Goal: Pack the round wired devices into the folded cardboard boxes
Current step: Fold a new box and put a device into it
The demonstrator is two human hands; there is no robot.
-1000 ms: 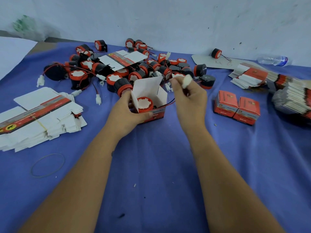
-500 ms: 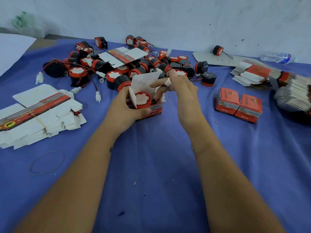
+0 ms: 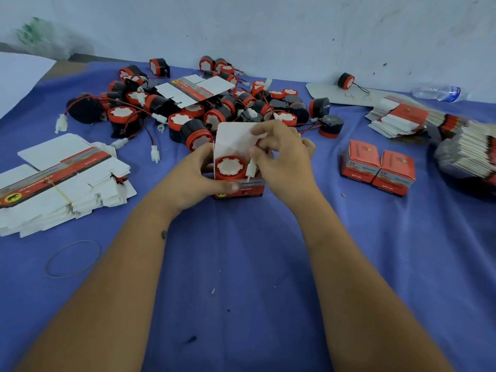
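An open red-and-white cardboard box point(image 3: 251, 188) stands in the middle of the blue cloth, its white lid flap up. Inside it lies a round red-rimmed device point(image 3: 230, 167) with a white face. My left hand point(image 3: 193, 178) grips the box's left side, thumb across its front. My right hand point(image 3: 284, 159) pinches the device's white connector point(image 3: 251, 169) and holds it at the box's opening, beside the device. A heap of loose round wired devices point(image 3: 188, 108) lies behind the box.
Flat unfolded boxes are stacked at the left point(image 3: 61, 183) and far right point(image 3: 461, 146). Two closed red boxes point(image 3: 378, 167) stand to the right. A rubber band point(image 3: 72, 259) lies front left, and a water bottle point(image 3: 437, 93) rests by the wall.
My right hand came down from above the box with the white connector and now holds it inside the opening. My left hand kept its hold on the box.
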